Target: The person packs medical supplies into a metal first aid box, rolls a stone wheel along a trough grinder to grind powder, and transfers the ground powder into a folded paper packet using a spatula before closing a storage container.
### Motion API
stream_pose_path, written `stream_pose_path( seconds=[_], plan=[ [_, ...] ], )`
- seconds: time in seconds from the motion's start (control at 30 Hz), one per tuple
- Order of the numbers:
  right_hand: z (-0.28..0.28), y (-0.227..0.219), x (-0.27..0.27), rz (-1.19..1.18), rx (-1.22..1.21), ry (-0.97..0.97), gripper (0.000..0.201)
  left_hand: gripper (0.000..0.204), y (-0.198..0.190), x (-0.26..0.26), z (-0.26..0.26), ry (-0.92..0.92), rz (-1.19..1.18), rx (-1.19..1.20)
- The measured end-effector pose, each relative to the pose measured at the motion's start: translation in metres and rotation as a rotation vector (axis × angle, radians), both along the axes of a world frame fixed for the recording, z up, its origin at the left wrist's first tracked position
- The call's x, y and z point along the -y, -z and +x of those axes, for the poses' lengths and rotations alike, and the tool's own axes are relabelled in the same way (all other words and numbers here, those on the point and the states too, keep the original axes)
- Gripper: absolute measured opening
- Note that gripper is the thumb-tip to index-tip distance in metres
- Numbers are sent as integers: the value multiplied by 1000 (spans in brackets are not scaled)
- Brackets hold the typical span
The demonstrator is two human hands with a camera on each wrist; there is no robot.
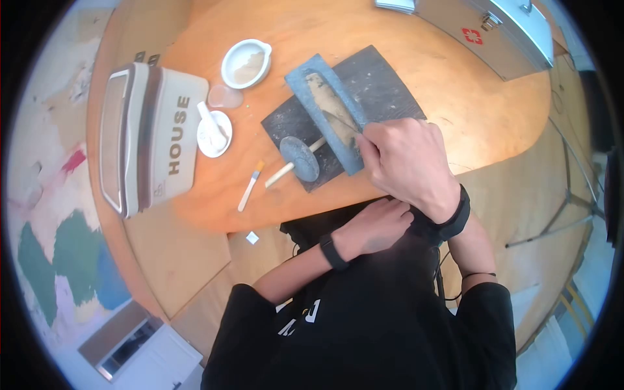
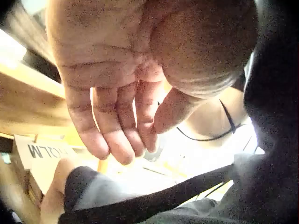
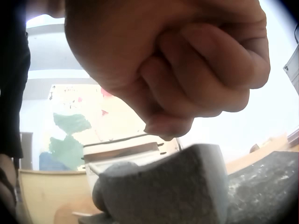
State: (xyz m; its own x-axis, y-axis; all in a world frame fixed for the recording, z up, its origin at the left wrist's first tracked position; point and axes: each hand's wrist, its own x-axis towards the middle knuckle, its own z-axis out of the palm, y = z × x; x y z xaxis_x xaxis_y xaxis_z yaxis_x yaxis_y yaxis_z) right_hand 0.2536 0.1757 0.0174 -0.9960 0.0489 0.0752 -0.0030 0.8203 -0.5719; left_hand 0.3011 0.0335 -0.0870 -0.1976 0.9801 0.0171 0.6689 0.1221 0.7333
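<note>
In the head view my right hand (image 1: 413,159) grips a thin-bladed tool (image 1: 341,121), its blade reaching down into a long grey stone grinding trough (image 1: 316,109). Brown powder (image 1: 328,97) lies along the hollow of the trough. The right wrist view has the fingers (image 3: 201,70) curled tightly above the trough's end, and hides the tool. A stone grinding wheel (image 1: 299,159) with a wooden axle leans beside the trough. My left hand (image 1: 383,227) rests near my lap below the table edge, its fingers loosely bent with nothing in them in the left wrist view.
A dark mat (image 1: 383,78) lies under the trough. To the left are a flat brush (image 1: 251,186), a white dish (image 1: 207,148) with a white pestle, a clear cup (image 1: 225,96), a white bowl (image 1: 265,49) with powder, and a HOUSE box (image 1: 175,123). A metal case (image 1: 481,36) stands back right.
</note>
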Motion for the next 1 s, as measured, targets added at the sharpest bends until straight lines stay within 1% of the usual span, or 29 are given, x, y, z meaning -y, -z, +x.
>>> stream_pose_path(
  seconds=[0.03,0.07,0.1,0.13,0.17,0.2,0.23,0.27,0.3,0.37,0.4,0.47,0.5,0.57,0.6,0.67,0.7,0.77,0.8,0.87,0.9,0.97,1.0],
  plan=[
    [0,-1,0,7,-27,22,22,8,-17,8,-3,-53,-4,-19],
    [0,-2,-1,17,-56,45,22,10,-32,15,-6,-104,-4,-40],
    [-2,0,-4,2,-69,31,22,10,-45,22,-7,-118,-18,-54],
    [-4,4,-7,43,-38,6,22,6,-57,29,-8,-230,24,-98],
    [-5,6,-10,86,-5,-14,22,8,-66,36,-8,-336,69,-143],
    [-5,5,-15,80,-20,-18,22,12,-71,43,-8,-455,165,-223],
    [-6,4,-21,24,-76,-4,20,16,-77,50,-9,-574,232,-335],
    [-4,3,-24,-33,-120,4,19,15,-87,61,-11,-715,190,-434],
    [0,1,-28,-35,-122,-13,19,14,-97,70,-15,-855,149,-530],
    [3,-3,-40,-146,-107,-30,24,11,-106,76,-27,-1011,74,-714],
    [4,-3,-46,-139,-114,-41,24,11,-105,76,-36,-1024,81,-719],
    [6,0,-58,-161,-6,22,28,7,-97,76,-54,-1064,48,-900],
    [6,3,-64,-154,-9,15,28,7,-93,78,-59,-1073,53,-900],
    [7,13,-73,-85,-11,98,27,7,-82,82,-65,-977,-48,-780],
    [5,21,-76,-77,-19,96,27,7,-78,81,-66,-982,-37,-782],
    [4,34,-77,13,-25,72,28,21,-73,81,-64,-1024,-150,-605],
    [6,38,-75,20,-24,73,28,21,-73,82,-62,-1025,-145,-601],
    [3,39,-71,72,58,83,26,28,-75,84,-64,-1041,-75,-512],
    [2,40,-71,77,50,89,26,28,-72,88,-67,-1038,-64,-515],
    [3,40,-70,118,-21,139,25,32,-61,101,-71,-1068,-3,-301],
    [4,39,-69,127,-21,152,25,32,-57,108,-72,-1056,7,-296],
    [7,34,-66,194,-223,197,28,34,-52,117,-75,-1098,78,3],
    [8,29,-63,210,-217,206,28,34,-49,122,-75,-1087,88,17]
  ],
)
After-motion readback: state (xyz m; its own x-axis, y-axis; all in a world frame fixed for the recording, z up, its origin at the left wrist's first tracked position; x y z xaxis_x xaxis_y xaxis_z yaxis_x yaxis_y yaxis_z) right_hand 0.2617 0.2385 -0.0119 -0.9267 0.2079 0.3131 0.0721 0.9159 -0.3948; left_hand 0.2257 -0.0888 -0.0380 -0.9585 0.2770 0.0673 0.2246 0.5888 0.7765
